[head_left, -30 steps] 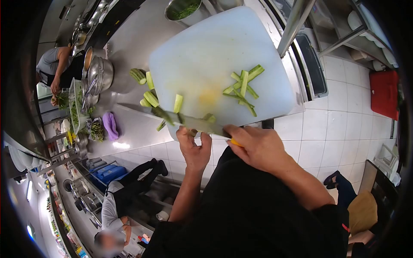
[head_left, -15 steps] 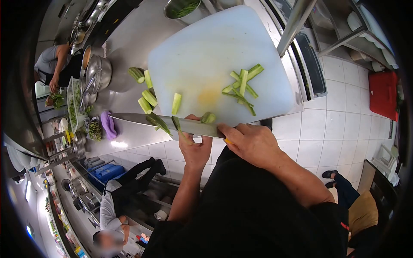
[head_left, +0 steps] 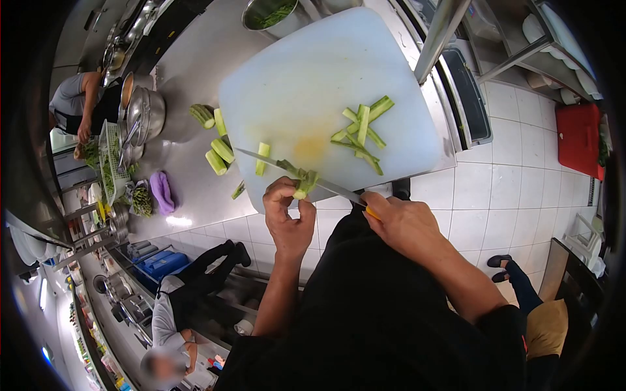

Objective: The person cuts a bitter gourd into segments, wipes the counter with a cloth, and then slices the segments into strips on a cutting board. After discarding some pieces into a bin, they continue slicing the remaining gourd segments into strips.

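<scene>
My left hand is closed around a piece of cucumber at the near edge of the white cutting board. My right hand grips a long knife by its orange-yellow handle. The blade slants up to the left over the board, against the cucumber piece, its edge partly hidden by green peel. Just beyond the fingers, a pale cucumber stick lies on the board. Green cucumber strips are crossed in a pile at the board's right.
Several cucumber chunks lie left of the board, near a purple cloth. A metal bowl of cut greens stands at the back. Steel pots and a white basket are further left. Co-workers stand left, lower left and right.
The knife has swung from lying broadside across the near edge to slanting over the board. My left hand has lifted the cucumber piece to the blade. A green strip now lies left of the board.
</scene>
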A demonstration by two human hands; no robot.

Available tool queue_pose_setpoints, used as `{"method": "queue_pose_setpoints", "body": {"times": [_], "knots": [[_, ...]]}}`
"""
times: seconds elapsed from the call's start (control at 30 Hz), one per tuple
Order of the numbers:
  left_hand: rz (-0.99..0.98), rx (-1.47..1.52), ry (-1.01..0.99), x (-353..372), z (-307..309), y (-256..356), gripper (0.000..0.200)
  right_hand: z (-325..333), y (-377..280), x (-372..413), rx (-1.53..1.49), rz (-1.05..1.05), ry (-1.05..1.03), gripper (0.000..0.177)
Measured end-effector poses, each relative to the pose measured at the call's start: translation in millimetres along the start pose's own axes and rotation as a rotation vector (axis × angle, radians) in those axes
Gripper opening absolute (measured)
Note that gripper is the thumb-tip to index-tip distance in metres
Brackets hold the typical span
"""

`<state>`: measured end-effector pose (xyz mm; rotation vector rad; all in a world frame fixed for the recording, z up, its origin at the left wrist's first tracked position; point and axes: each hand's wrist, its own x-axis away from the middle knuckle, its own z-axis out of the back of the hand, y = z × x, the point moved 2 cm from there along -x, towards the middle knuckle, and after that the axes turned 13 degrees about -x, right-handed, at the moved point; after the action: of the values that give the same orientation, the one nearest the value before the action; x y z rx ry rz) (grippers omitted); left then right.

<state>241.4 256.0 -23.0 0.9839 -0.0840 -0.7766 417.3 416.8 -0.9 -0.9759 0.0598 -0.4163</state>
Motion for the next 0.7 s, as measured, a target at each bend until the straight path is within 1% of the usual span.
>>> {"method": "queue_pose_setpoints", "body": {"times": [0.1,0.2,0.3,0.33,0.4,0.43,0.5,0.6,0.63,0.7], "knots": [[0.008,0.028,-0.003,3,3,-6,0.042,8,-1,5,0.009,-0.099,-0.107,0.023],[0.041,0.062,0.003,4,12,-13,0.042,32,-5,5,0.002,-0.188,-0.193,0.024],[0.107,0.108,0.007,3,16,-12,0.044,42,2,0,-0.08,-0.281,-0.197,0.026],[0.13,0.122,0.007,2,18,-11,0.045,42,2,-1,-0.075,-0.266,-0.176,0.026],[0.099,0.08,-0.006,0,16,-3,0.04,38,3,1,-0.066,-0.24,-0.132,0.026],[0.086,0.06,-0.014,0,14,0,0.038,36,2,1,-0.077,-0.177,-0.078,0.026],[0.119,0.073,-0.036,4,10,-4,0.039,30,0,0,-0.096,-0.052,0.032,0.026],[0.153,0.107,-0.023,4,7,-3,0.039,24,-10,-7,-0.147,0.074,0.129,0.026],[0.164,0.122,-0.012,3,7,0,0.039,21,-13,-10,-0.135,0.107,0.133,0.026],[0.114,0.081,-0.006,-1,7,8,0.04,16,-20,-16,-0.104,0.169,0.144,0.026]]}}
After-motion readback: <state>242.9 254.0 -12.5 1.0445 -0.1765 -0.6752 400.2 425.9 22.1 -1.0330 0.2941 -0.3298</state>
